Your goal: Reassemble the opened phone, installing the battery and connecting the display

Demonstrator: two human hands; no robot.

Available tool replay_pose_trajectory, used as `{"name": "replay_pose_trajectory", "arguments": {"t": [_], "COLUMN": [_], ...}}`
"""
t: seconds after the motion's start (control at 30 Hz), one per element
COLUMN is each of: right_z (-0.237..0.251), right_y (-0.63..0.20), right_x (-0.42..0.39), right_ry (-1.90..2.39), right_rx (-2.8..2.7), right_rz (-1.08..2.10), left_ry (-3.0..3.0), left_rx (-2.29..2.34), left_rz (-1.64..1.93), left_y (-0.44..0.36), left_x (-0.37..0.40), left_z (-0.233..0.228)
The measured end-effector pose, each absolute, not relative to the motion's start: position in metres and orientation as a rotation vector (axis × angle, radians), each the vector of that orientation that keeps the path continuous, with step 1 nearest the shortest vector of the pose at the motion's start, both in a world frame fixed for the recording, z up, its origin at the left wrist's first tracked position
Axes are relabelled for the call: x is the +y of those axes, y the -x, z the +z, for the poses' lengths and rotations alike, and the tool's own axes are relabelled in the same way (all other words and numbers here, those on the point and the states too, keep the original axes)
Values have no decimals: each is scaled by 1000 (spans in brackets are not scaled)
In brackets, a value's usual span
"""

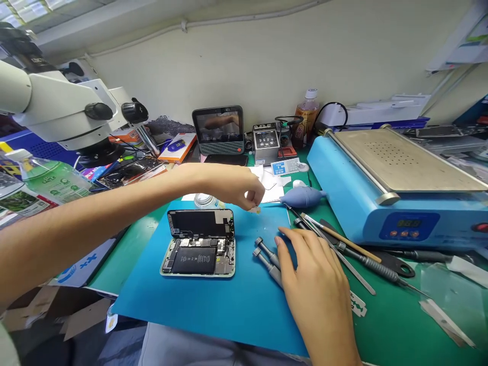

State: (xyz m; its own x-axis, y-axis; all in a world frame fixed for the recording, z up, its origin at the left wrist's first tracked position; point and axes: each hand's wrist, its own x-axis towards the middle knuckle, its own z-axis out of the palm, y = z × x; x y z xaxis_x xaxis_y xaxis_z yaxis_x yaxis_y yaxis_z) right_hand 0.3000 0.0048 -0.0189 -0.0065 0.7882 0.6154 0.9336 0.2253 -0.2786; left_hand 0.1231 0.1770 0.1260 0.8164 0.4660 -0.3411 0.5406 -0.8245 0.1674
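My left hand (244, 187) reaches across the blue mat (198, 310) with its fingertips pinched. Between them is a small pale, partly yellow piece (256, 209), too small to make out exactly. Below and to the left lies an opened smartphone (198, 259); its dark screen (202, 223) is tilted up at the back, and the battery and boards show. My right hand (314, 269) is over the mat's right side, fingers stretched and slightly apart, holding nothing visible. Beside its thumb lie two grey screwdrivers (271, 267), their ends partly hidden by the hand.
A blue heating machine (343, 198) with a metal plate stands at right. Near it lie a blue-grey air blower (304, 196), a brush (343, 239), metal tools and a blade (358, 304). A microscope (68, 109) overhangs the left, with bottles (49, 175) below. A glass jar (205, 200) stands behind the phone.
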Motion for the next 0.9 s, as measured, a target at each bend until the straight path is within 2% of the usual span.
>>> {"name": "replay_pose_trajectory", "arguments": {"t": [0.63,0.9], "right_z": [-20,-19], "right_y": [-301,-301], "right_x": [6,5], "right_ry": [1581,1584], "right_rx": [-1827,-1817], "right_rz": [-285,-274], "left_ry": [-2685,-2705], "left_rx": [654,651], "left_rz": [-578,-424], "left_y": [-133,-128], "left_x": [182,185], "left_z": [114,117]}}
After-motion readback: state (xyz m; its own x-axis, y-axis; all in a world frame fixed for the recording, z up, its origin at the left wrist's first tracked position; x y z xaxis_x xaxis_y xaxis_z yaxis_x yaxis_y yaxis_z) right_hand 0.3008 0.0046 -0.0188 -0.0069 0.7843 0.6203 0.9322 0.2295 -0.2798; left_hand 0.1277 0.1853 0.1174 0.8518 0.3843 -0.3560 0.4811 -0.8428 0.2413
